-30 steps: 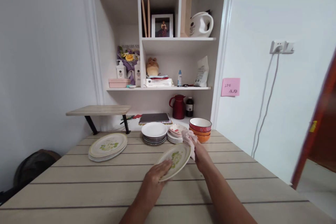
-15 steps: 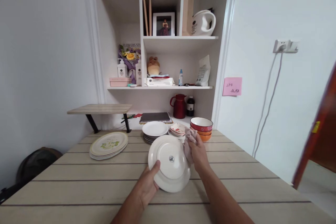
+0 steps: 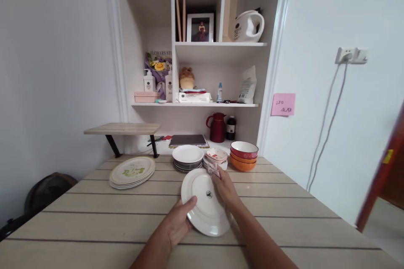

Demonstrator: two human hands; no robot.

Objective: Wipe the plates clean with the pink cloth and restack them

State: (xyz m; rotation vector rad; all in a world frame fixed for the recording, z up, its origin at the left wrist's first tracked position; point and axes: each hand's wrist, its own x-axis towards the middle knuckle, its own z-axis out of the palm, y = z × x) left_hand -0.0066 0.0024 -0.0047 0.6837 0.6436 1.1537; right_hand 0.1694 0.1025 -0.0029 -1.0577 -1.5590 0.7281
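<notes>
A white plate [image 3: 202, 214] is tilted above the table, its underside with a small dark mark turned toward me. My left hand [image 3: 180, 221] grips its lower left rim, thumb lying on the underside. In my right hand [image 3: 224, 187] is a crumpled pale cloth [image 3: 213, 169], pressed against the plate's upper right edge. Most of the cloth is hidden by the fingers. Just behind stand a stack of round plates [image 3: 188, 154] with a white one on top, and small patterned dishes [image 3: 216, 155] on further plates.
Oval plates with a green print [image 3: 132, 169] are stacked at the left, near a small raised shelf [image 3: 122, 128]. Red and orange bowls [image 3: 244, 160] are stacked at the right. Behind them stand a red jug [image 3: 217, 127], a dark bottle [image 3: 231, 127] and a laptop [image 3: 188, 140].
My right hand has moved with the cloth from the plate's right side up and left to its top edge. The plate is tilted more and sits slightly lower; the view has shifted a little.
</notes>
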